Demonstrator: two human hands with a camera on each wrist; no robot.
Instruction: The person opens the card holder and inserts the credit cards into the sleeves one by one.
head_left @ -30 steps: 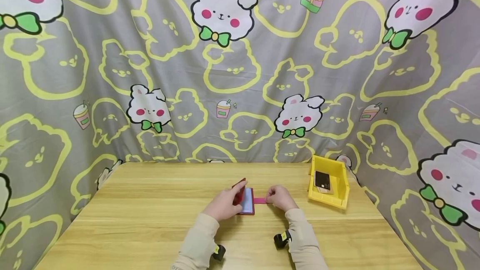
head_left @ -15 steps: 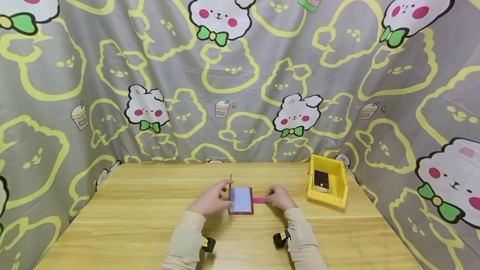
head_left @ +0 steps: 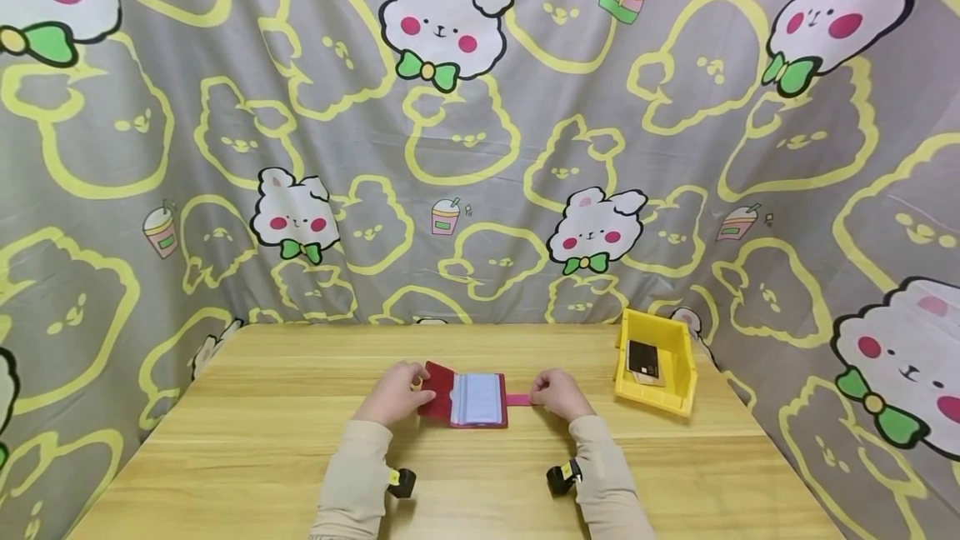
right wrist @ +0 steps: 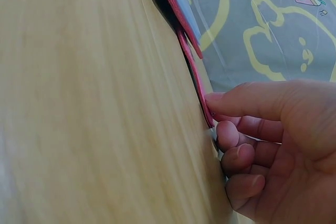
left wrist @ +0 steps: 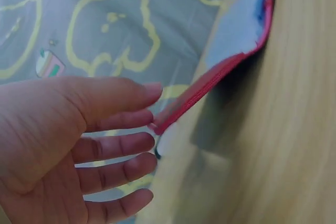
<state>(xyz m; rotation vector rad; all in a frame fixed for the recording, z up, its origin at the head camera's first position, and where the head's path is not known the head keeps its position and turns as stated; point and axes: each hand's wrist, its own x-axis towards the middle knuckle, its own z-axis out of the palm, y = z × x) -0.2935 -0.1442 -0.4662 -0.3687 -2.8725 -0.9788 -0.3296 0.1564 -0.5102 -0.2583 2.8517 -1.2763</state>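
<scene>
A red card holder (head_left: 480, 400) lies unfolded on the wooden table, its clear bluish sleeves facing up. Its left cover (head_left: 438, 390) slants up off the tabletop. My left hand (head_left: 393, 394) is at that cover's outer edge, thumb over the inner face and fingers spread behind. In the left wrist view the fingers are loosely extended, with the index fingertip at the cover's edge (left wrist: 197, 95). My right hand (head_left: 558, 395) pinches the end of the pink strap (head_left: 519, 400) between thumb and index finger, the other fingers curled beneath. The strap runs out from the holder's right side.
A yellow bin (head_left: 656, 398) stands at the table's back right, with a black card (head_left: 643, 359) and other flat pieces inside. A grey patterned curtain (head_left: 480, 165) hangs behind the wooden table (head_left: 300, 407).
The left hand has moved left, swinging the red cover from over the sleeves, through upright, to a leftward slant. The right hand stays on the strap.
</scene>
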